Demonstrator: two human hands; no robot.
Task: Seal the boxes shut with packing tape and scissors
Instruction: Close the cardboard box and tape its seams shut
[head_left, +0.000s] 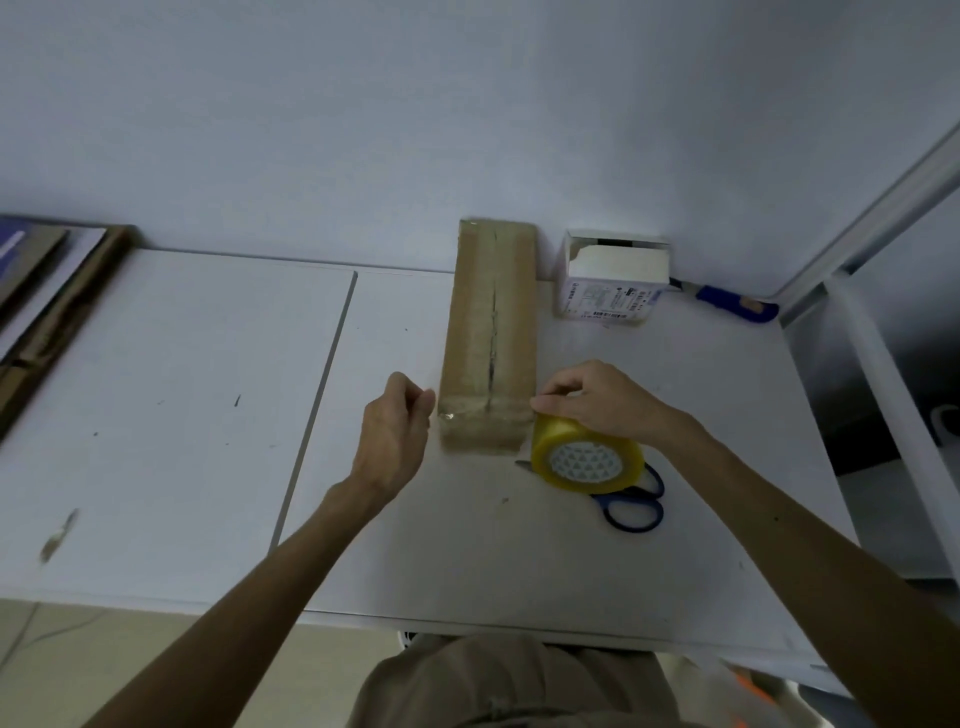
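A long brown cardboard box (488, 332) lies lengthwise on the white table (467, 561), with a dark seam running down its top. My left hand (395, 436) is at the box's near left corner, its fingers curled and pinching the end of a clear tape strip that crosses the box's near end. My right hand (602, 400) grips the top of the yellow tape roll (582, 462), which stands at the box's near right corner. Blue-handled scissors (634, 512) lie on the table, partly hidden under the roll.
A small white carton (613, 280) with an open top stands by the wall, right of the brown box. A blue-handled tool (732, 304) lies beside it. Flattened cardboard (47, 322) is stacked at the far left. A white shelf frame (883, 364) borders the table's right side.
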